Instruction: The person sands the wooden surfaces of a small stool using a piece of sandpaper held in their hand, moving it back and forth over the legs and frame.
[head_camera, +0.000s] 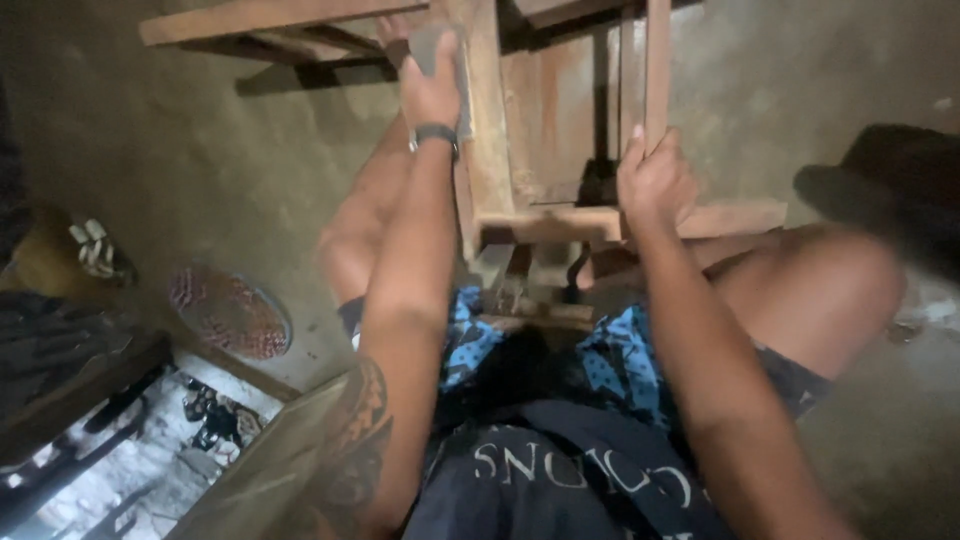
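My left hand presses a grey sanding block flat against an upright post of the wooden frame, fingers curled over the block, a dark watch on that wrist. My right hand is closed tight around a thin vertical slat just above the frame's lower crossbar. The frame stands on the concrete floor between my knees, its lower crossbar just beyond my lap.
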